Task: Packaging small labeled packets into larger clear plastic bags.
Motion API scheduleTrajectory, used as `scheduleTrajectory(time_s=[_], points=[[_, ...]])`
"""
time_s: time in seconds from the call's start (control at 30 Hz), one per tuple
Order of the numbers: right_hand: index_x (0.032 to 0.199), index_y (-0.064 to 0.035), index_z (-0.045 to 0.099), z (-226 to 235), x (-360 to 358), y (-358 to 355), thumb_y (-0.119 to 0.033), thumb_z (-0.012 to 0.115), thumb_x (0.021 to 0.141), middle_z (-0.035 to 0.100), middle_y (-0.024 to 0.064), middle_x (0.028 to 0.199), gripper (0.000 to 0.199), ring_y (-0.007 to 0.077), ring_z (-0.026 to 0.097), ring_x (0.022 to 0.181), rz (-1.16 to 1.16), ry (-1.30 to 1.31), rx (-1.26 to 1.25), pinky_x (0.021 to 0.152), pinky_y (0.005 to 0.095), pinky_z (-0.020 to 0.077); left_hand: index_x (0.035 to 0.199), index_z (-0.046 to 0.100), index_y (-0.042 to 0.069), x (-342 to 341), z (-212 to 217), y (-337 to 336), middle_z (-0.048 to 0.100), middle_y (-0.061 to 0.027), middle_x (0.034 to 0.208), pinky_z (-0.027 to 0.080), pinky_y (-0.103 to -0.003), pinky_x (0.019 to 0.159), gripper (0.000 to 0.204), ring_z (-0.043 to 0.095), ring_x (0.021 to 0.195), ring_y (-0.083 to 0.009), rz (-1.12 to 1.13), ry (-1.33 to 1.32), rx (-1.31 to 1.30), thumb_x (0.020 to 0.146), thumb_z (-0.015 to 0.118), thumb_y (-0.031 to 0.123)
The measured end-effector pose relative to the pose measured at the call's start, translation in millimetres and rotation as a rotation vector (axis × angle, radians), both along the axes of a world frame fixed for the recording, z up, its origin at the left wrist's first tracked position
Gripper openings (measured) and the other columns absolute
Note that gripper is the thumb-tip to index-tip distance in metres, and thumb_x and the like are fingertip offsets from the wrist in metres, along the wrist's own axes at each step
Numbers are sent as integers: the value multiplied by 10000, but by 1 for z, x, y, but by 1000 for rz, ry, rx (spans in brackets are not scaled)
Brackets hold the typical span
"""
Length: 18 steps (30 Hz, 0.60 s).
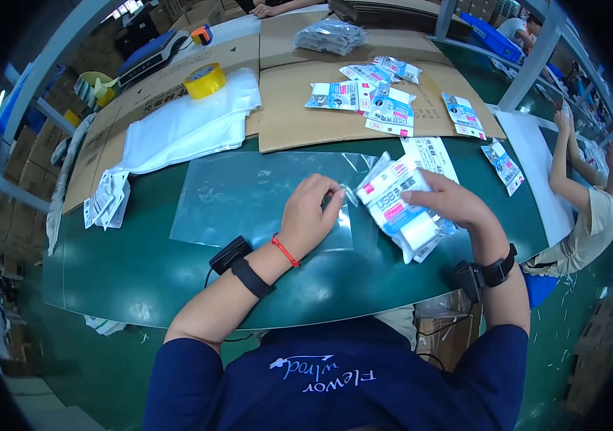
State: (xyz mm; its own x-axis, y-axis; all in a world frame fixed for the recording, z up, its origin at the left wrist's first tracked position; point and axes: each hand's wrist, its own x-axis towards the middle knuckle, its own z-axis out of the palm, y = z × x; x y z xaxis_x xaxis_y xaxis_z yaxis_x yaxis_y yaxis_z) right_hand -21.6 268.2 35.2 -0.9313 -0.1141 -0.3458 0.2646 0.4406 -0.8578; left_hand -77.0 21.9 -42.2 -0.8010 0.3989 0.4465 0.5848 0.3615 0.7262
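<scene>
My right hand [454, 197] is closed on a stack of small blue-and-white packets [398, 201], thumb on top, held over the green table. Beside it on the left, my left hand [311, 212] has its fingers curled, thumb and forefinger together at the mouth edge of a clear plastic bag [249, 194]. The bag lies flat on the table, reaching left from that hand. Part of a printed white sheet [432, 158] shows behind the held packets. More loose packets [391, 108] lie on the cardboard beyond, and one packet [504, 167] rests on the green surface to the right.
Flattened cardboard [285, 93] covers the far side, bearing white bags [191, 129], a yellow tape roll [204, 80] and a bundle of bagged items [330, 36]. A pile of white labels [109, 201] sits at left. Another person [583, 197] works at right, near a metal post [529, 61].
</scene>
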Motion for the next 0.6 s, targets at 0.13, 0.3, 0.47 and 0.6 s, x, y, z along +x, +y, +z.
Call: scheduleTrajectory(time_s=[0.13,0.3,0.47,0.6], points=[[1227,-21,536,-1,-1,-18,-305,646,867,640,55,1070,471,114,602,935,183,-130,-7,811,257,479,813,572,6,10,10,0,577,-120,785,452,-374,641,79,561,726,-306,-84,299,38,811,622,67],[1217,-28,540,-10,-4,-25,-287,650,865,643,48,1064,451,109,604,933,240,-169,-100,801,254,482,816,571,7,20,11,-7,583,-120,797,454,-364,652,75,564,739,-304,-118,209,89,808,628,56],[1238,-35,521,-6,-2,-15,-271,646,870,642,50,1070,455,109,605,940,76,-230,-154,798,253,484,816,576,10,16,12,-16,585,-120,801,453,-361,654,69,564,742,-303,-105,124,117,802,632,48],[1239,-31,512,-2,4,-21,-274,644,872,636,51,1059,459,104,595,933,25,-205,-188,796,254,482,830,577,10,18,17,-15,583,-123,798,454,-366,655,69,562,742,-306,-155,141,151,801,629,44]])
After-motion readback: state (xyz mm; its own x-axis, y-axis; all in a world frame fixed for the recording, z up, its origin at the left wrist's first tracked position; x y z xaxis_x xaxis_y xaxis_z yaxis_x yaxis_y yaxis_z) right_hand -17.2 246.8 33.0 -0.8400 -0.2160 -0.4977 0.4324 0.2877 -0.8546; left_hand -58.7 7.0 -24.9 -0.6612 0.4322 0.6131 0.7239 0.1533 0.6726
